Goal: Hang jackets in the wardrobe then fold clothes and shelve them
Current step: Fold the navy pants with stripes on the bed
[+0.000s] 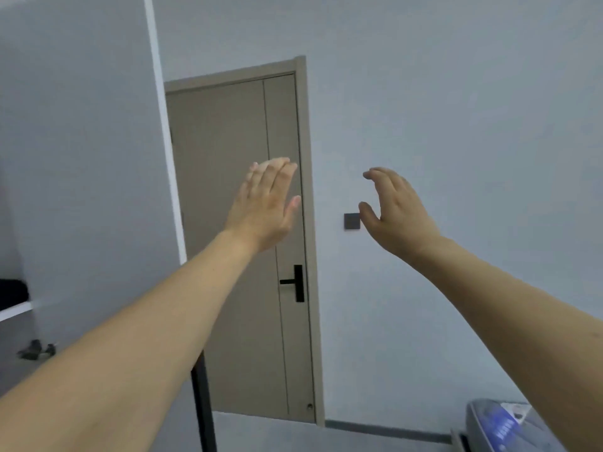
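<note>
Wardrobe (81,158) is the big pale panel on the left side of the view, with a white edge strip running down it; at its far left there's a white shelf (14,309) with something black (11,293) folded or bundled on it, can't tell what garment it is; no jackets show up anywhere in the shot. Both arms are stretched out in front at about chest height; left hand (266,207) is flat, fingers straight and together, holding nothing, seen against the door (235,223); right hand (396,210) is loose too, fingers gently bent with the thumb apart, nothing in it either, and it sits in front of the wall just beside a dark switch (351,221). Door is beige, shut, with a black handle (295,282) low on its right side; bottom right corner has a grey-blue thing (502,425), too blurry to name; some small dark bits (34,349) lie on the floor lower left.
</note>
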Motion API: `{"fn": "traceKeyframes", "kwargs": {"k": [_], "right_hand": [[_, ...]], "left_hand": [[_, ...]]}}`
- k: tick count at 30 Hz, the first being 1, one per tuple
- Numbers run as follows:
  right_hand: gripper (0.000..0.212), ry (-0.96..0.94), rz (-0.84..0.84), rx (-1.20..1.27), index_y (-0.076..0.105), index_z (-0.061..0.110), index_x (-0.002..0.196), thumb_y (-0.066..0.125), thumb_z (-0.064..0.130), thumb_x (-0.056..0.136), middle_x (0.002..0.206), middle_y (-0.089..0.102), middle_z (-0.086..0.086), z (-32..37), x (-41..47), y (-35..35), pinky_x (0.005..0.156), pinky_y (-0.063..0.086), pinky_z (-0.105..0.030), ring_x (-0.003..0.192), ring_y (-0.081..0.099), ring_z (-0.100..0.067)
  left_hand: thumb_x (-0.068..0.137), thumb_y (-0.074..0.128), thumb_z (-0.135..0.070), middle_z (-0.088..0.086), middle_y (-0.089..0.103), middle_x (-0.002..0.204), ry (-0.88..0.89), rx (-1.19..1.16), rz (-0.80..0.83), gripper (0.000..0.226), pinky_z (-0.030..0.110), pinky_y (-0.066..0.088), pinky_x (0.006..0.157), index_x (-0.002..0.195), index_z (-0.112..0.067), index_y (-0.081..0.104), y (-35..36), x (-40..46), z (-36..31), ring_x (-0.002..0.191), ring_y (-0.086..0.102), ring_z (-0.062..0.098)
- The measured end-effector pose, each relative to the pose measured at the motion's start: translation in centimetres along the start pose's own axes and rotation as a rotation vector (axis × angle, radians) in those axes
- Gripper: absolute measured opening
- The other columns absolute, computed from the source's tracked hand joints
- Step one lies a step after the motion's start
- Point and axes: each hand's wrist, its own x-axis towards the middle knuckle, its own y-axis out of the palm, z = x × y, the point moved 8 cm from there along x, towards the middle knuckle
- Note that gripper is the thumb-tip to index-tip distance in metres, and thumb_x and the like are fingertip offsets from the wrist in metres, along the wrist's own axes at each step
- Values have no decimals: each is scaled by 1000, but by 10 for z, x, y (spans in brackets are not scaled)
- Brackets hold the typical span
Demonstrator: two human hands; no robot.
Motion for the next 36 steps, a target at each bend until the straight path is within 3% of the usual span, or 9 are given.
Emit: {"fn": "traceKeyframes", "kwargs": {"k": [11, 25, 36], "right_hand": [[50, 284, 64, -188, 41, 6, 143, 52, 19, 96, 147, 42, -8, -255, -76, -65, 112, 24, -29, 137, 35, -25], [51, 652, 225, -286, 37, 11, 146, 50, 23, 98, 150, 40, -5, -570, -152, 20, 111, 25, -29, 139, 33, -21], [51, 1118, 241, -373, 41, 3, 143, 54, 16, 96, 145, 44, -16, -806, -328, -42, 111, 28, -34, 133, 40, -29]], "left_hand": [[99, 46, -30, 8, 37, 148, 197, -169, 124, 54, 47, 14, 121, 147, -7, 35, 193, 82, -216, 137, 32, 29], [102, 41, -32, 9, 31, 155, 265, -396, 376, 55, 44, 12, 121, 149, -7, 29, 537, 152, -358, 142, 27, 28], [102, 39, -34, 6, 27, 156, 588, -609, 588, 56, 44, 7, 122, 152, -11, 26, 731, 158, -629, 142, 26, 26]]}}
